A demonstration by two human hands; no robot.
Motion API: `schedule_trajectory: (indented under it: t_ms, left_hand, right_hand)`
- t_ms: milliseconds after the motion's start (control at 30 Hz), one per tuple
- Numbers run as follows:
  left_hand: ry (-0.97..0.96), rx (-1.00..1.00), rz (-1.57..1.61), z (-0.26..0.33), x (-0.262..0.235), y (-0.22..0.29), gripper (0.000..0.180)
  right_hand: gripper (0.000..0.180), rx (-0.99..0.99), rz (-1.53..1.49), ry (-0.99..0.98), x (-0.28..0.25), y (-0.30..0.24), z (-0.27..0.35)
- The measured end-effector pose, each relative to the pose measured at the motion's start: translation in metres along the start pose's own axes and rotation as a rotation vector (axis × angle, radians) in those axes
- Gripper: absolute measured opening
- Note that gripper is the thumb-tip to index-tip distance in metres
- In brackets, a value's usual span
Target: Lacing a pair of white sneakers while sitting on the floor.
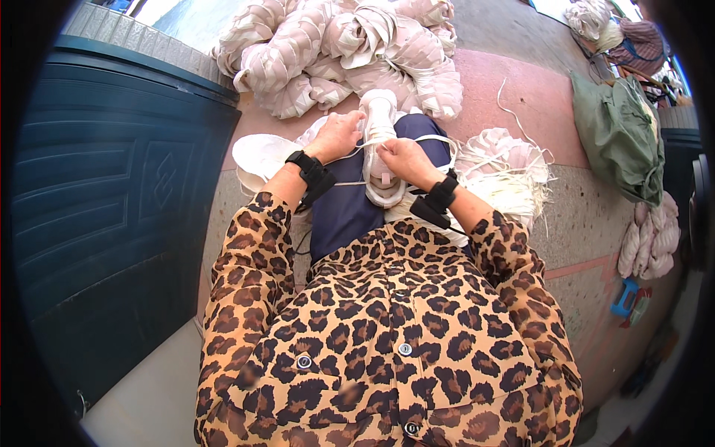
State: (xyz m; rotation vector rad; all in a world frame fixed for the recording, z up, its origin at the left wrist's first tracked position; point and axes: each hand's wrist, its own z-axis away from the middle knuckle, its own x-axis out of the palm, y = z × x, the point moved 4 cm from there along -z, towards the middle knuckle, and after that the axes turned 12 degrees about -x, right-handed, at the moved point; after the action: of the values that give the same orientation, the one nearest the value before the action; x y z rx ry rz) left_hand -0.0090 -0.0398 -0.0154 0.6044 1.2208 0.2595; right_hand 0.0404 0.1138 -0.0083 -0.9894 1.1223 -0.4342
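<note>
Between my knees rests a white shoe-like piece (379, 112) with a rounded end pointing away from me and a pinkish inside showing at the near end. My left hand (339, 135) is at its left side, fingers closed on a thin white lace. On the other side, my right hand (408, 160) pinches the lace close to the middle of the shoe. Loose lengths of white lace (348, 183) run across my dark trousers. The fingertips are partly hidden, so the exact grip is hard to see.
Large pinkish-white bundles (287, 56) are piled ahead. Another white piece (261, 154) lies left of my knees; a heap of white laces (510, 179) lies right. A dark blue door (112, 179) stands close on the left. A green sack (618, 134) and blue stool-like object (624, 296) are right.
</note>
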Motion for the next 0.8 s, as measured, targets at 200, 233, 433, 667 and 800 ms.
schedule_trajectory:
  t_ms: [200,233,433,667,800]
  left_hand:
    - [-0.176,-0.018,-0.174,0.009,0.002,0.012,0.032]
    - [-0.192,-0.022,-0.283,0.01,0.003,0.014,0.029]
    - [-0.017,0.122,-0.57,0.019,-0.008,0.027,0.013]
    - [0.232,-0.043,-0.57,0.036,-0.019,0.031,0.008]
    - [0.377,-0.184,-0.452,0.038,-0.023,0.024,0.01]
  right_hand:
    - [0.02,-0.088,0.283,0.096,0.012,-0.005,-0.005]
    - [0.019,-0.137,0.318,0.123,0.012,-0.006,-0.006]
    - [0.012,-0.134,0.483,0.093,0.017,-0.004,-0.01]
    - [0.012,-0.217,0.671,-0.035,0.025,-0.013,-0.015]
    - [0.018,-0.065,0.451,-0.265,0.001,-0.013,-0.012]
